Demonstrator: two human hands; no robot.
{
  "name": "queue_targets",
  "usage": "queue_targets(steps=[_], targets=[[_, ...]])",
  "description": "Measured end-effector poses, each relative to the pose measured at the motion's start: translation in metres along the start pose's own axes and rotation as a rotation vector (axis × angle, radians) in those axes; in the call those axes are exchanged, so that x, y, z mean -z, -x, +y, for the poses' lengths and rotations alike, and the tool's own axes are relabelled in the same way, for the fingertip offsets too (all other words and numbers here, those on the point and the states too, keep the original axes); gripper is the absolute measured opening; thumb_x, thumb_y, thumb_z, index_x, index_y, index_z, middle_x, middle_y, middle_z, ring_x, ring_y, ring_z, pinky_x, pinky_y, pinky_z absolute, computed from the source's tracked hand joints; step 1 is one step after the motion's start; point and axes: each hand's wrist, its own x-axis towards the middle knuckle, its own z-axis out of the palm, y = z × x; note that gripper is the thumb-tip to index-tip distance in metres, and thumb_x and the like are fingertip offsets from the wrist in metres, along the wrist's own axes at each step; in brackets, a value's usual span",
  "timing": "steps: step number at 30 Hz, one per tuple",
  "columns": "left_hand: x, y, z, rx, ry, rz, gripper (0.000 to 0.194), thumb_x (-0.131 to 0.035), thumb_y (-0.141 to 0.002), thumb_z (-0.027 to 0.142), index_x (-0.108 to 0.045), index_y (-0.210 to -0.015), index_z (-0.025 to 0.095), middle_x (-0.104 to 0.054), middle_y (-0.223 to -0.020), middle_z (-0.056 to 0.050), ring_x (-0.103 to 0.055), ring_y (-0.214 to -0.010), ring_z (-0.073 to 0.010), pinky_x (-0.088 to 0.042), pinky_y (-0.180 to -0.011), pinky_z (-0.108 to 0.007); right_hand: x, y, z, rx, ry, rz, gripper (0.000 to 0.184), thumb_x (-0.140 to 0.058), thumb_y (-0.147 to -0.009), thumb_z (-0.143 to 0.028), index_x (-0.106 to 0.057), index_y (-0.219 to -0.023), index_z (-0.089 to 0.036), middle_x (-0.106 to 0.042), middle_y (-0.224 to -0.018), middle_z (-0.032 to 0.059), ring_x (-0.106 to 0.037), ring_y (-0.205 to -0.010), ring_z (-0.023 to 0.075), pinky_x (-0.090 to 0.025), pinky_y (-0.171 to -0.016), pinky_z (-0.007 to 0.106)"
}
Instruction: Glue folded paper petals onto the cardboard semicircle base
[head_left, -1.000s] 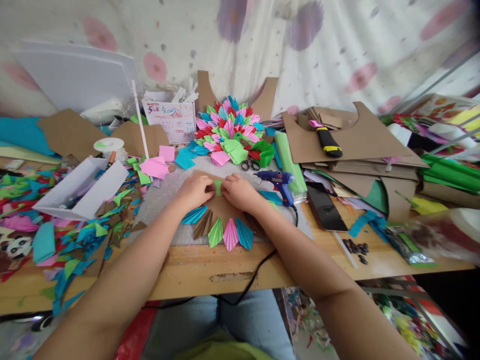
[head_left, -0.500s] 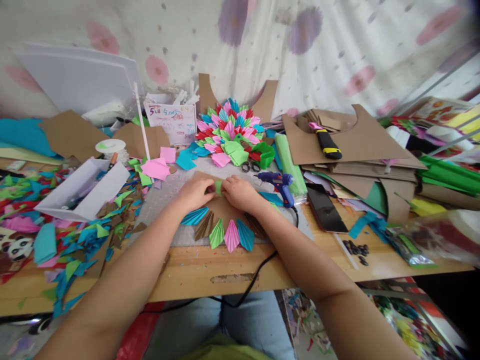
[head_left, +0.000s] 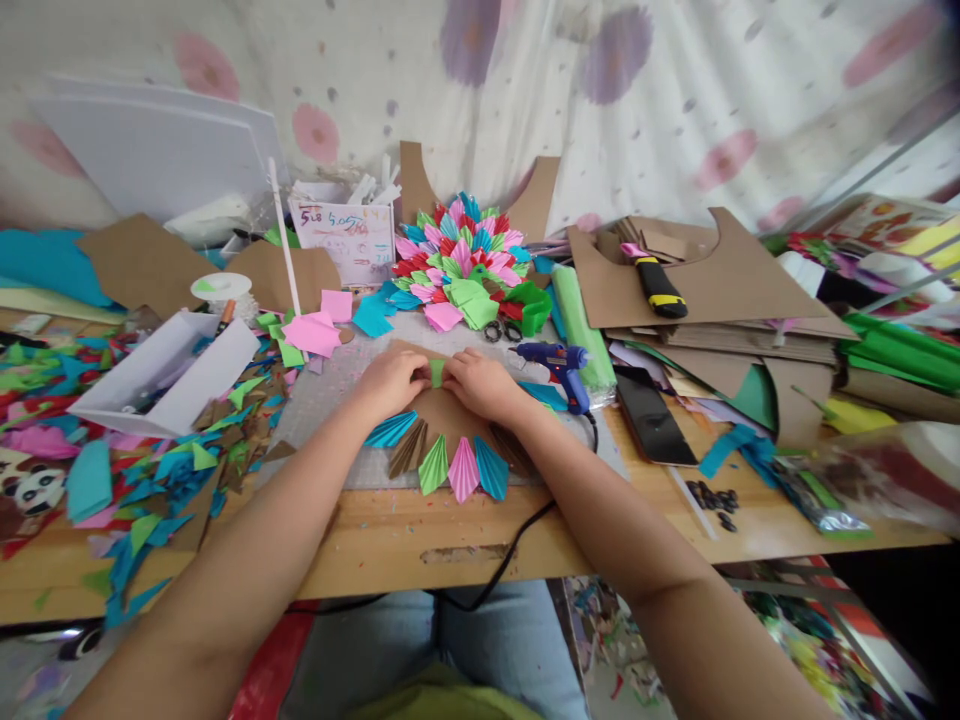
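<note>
Several pleated fans (head_left: 463, 472) edge the cardboard (head_left: 448, 413); over it, left hand (head_left: 390, 384) and right hand (head_left: 480, 384) pinch green paper (head_left: 436, 373), seemingly part-folded.

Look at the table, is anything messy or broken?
Yes. Paper scraps lie strewn beside the white box, like litter, not a tidy pile. The table has a rough patch near its front edge, perhaps damage. Black bits lie loose near the phone.
</note>
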Motion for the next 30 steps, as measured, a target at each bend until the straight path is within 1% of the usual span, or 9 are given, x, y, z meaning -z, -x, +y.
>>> queue_targets(steps=[3,5,9,12,17,19,21,25,30], targets=[[-0.0007,0.0,0.0003,0.061,0.041,0.009,0.013,-0.059,-0.076,0.021,-0.064,-0.087,0.019,-0.066,-0.081,-0.003,-0.059,-0.077,-0.0175,-0.042,-0.069,-0.028,0.0,-0.0003,-0.0009,-0.007,-0.007,-0.001,0.017,-0.046,-0.09,-0.02,-0.062,-0.095,-0.016,-0.061,-0.095,0.0078,-0.049,-0.093,0.0191,-0.037,-0.076,0.027],[-0.0007,-0.0003,0.0008,0.075,0.036,0.013,0.011,-0.059,-0.076,0.021,-0.064,-0.084,0.019,-0.066,-0.081,-0.003,-0.059,-0.076,-0.0175,-0.042,-0.069,-0.028,0.0005,-0.0003,-0.0015,-0.012,-0.001,0.006,0.019,-0.045,-0.09,-0.021,-0.062,-0.095,-0.017,-0.061,-0.096,0.0081,-0.048,-0.093,0.0197,-0.037,-0.077,0.028],[0.0,-0.0003,0.0022,0.065,0.023,0.019,0.007,-0.058,-0.076,0.021,-0.064,-0.078,0.019,-0.066,-0.082,-0.003,-0.059,-0.078,-0.0178,-0.042,-0.07,-0.029,0.0013,-0.0006,-0.0021,-0.006,-0.009,0.016,0.02,-0.045,-0.09,-0.019,-0.064,-0.095,-0.016,-0.061,-0.095,0.0086,-0.047,-0.094,0.0203,-0.036,-0.081,0.029],[0.0002,-0.0001,0.0022,0.069,0.025,0.013,0.007,-0.057,-0.076,0.02,-0.063,-0.078,0.019,-0.064,-0.083,-0.003,-0.058,-0.079,-0.0177,-0.043,-0.071,-0.029,0.0004,-0.0014,-0.002,-0.013,-0.041,0.023,0.021,-0.045,-0.089,-0.017,-0.062,-0.1,-0.015,-0.063,-0.095,0.0079,-0.048,-0.093,0.0199,-0.035,-0.082,0.029],[-0.0013,-0.002,-0.0004,0.02,0.015,0.05,0.005,-0.058,-0.074,0.018,-0.063,-0.073,0.018,-0.063,-0.087,-0.005,-0.056,-0.092,-0.0207,-0.043,-0.079,-0.031,-0.002,-0.0038,-0.0037,-0.066,-0.046,0.022,0.02,-0.048,-0.087,-0.018,-0.063,-0.1,-0.015,-0.063,-0.095,0.0077,-0.05,-0.093,0.0203,-0.036,-0.081,0.028],[-0.0024,-0.0032,-0.0014,0.036,0.022,0.04,0.005,-0.058,-0.074,0.019,-0.063,-0.072,0.019,-0.063,-0.084,-0.004,-0.057,-0.09,-0.0202,-0.043,-0.078,-0.031,-0.0022,-0.0048,-0.0057,-0.102,-0.04,0.014,0.02,-0.047,-0.087,-0.018,-0.063,-0.099,-0.016,-0.063,-0.095,0.008,-0.051,-0.093,0.0207,-0.036,-0.08,0.029],[-0.0037,-0.004,-0.0023,0.084,0.032,0.036,0.006,-0.059,-0.074,0.021,-0.064,-0.077,0.02,-0.065,-0.083,-0.003,-0.058,-0.086,-0.0193,-0.044,-0.074,-0.03,-0.0023,-0.0057,-0.0077,-0.138,-0.027,0.005,0.021,-0.047,-0.088,-0.018,-0.064,-0.099,-0.016,-0.063,-0.094,0.0088,-0.051,-0.093,0.0213,-0.036,-0.08,0.03],[-0.0063,-0.0051,-0.0033,0.149,0.042,0.031,0.014,-0.061,-0.073,0.022,-0.064,-0.087,0.02,-0.067,-0.085,-0.004,-0.059,-0.082,-0.0187,-0.044,-0.07,-0.029,-0.0027,-0.0064,-0.0093,-0.166,-0.018,0.007,0.021,-0.047,-0.087,-0.018,-0.066,-0.096,-0.016,-0.063,-0.093,0.0096,-0.051,-0.092,0.0221,-0.037,-0.081,0.03],[-0.0061,-0.0066,-0.0025,0.143,0.039,0.027,0.006,-0.059,-0.073,0.02,-0.064,-0.077,0.02,-0.066,-0.083,-0.004,-0.059,-0.081,-0.0196,-0.044,-0.07,-0.031,-0.0048,-0.0064,-0.0085,-0.151,-0.049,0.04,0.022,-0.045,-0.088,-0.017,-0.066,-0.093,-0.017,-0.061,-0.095,0.0088,-0.05,-0.094,0.0223,-0.037,-0.081,0.03]])
